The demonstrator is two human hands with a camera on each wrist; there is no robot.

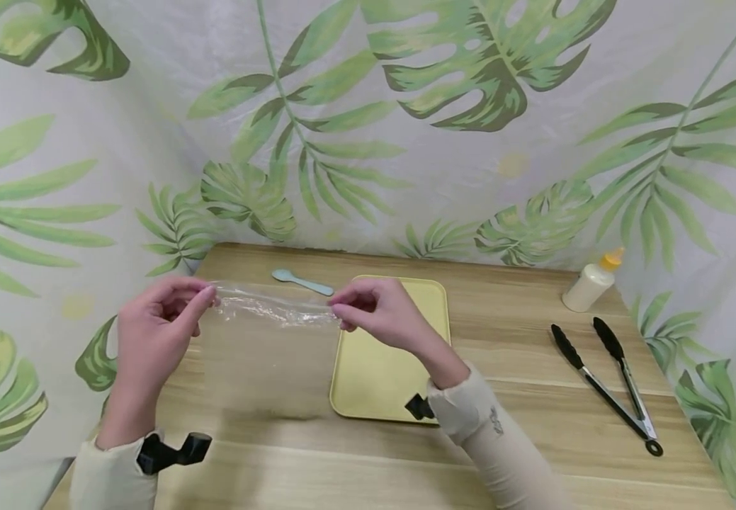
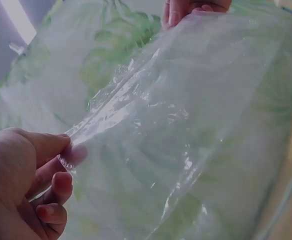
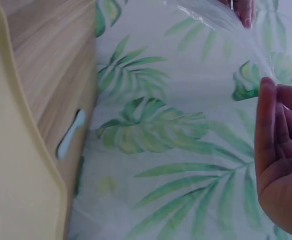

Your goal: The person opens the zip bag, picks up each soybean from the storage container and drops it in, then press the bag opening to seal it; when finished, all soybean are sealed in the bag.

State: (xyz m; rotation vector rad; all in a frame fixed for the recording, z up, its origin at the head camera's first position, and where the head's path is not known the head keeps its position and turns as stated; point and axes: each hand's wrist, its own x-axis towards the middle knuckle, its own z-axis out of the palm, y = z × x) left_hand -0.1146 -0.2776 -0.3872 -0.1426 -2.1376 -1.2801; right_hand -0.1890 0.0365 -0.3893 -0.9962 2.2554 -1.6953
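A clear plastic bag [image 1: 272, 361] hangs between my two hands, its upper edge stretched across and catching the light. My left hand [image 1: 157, 326] pinches one upper corner between thumb and forefinger. At the opposite corner my right hand [image 1: 383, 315] pinches the film the same way. In the left wrist view the transparent bag [image 2: 186, 115] spreads out with crinkled, shiny creases, and it looks flat with nothing visible inside. Only a strip of the film shows in the right wrist view, running up from the right hand's fingertips [image 3: 268, 82].
A yellow tray [image 1: 374, 382] lies on the wooden table [image 1: 508, 453], partly behind the right hand. Behind the bag is a light-blue spoon [image 1: 304, 282]. At the right are black-handled tongs [image 1: 623, 393], spread apart, and a bottle [image 1: 589, 287] with a yellow cap. Leaf-patterned cloth [image 1: 342, 142] hangs behind.
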